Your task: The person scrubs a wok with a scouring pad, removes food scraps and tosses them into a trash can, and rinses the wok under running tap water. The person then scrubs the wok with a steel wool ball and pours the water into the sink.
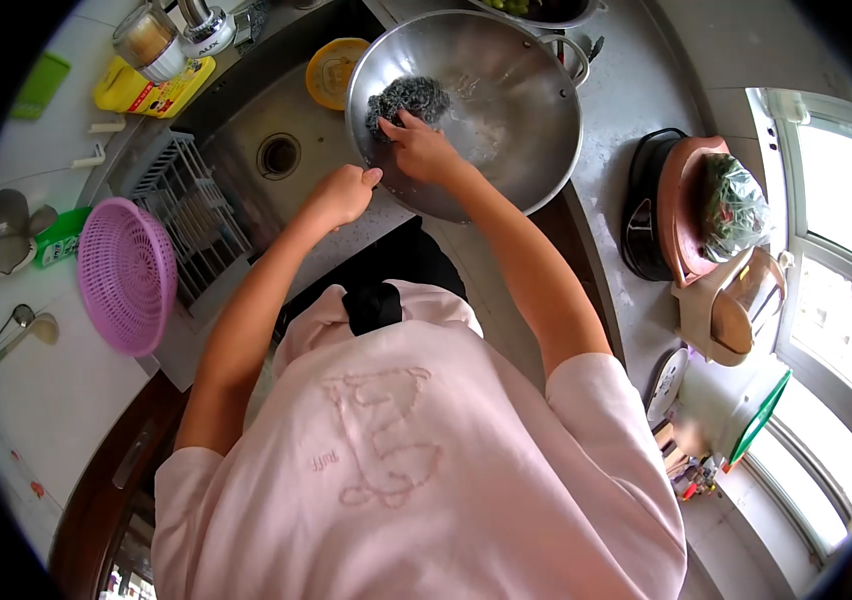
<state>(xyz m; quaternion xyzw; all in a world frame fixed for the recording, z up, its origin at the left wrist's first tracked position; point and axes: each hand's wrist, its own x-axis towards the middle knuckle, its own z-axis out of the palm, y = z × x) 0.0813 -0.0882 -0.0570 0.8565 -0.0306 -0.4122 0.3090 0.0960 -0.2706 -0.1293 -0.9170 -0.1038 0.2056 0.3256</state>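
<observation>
A large stainless steel wok lies tilted over the sink's right edge and the counter. At its near left rim, my left hand is closed in a fist where the wok's side handle would be; the fingers hide that handle. Inside the wok, my right hand has its fingers closed on a grey steel wool scrubber, pressed against the left inner wall. Wet, whitish smears show on the wok's bottom. The opposite loop handle points to the far right.
A yellow bowl sits in the sink near the drain. Left are a dish rack and a pink colander. A clay pot with a bagged vegetable stands right. Behind the wok is a basin of green produce.
</observation>
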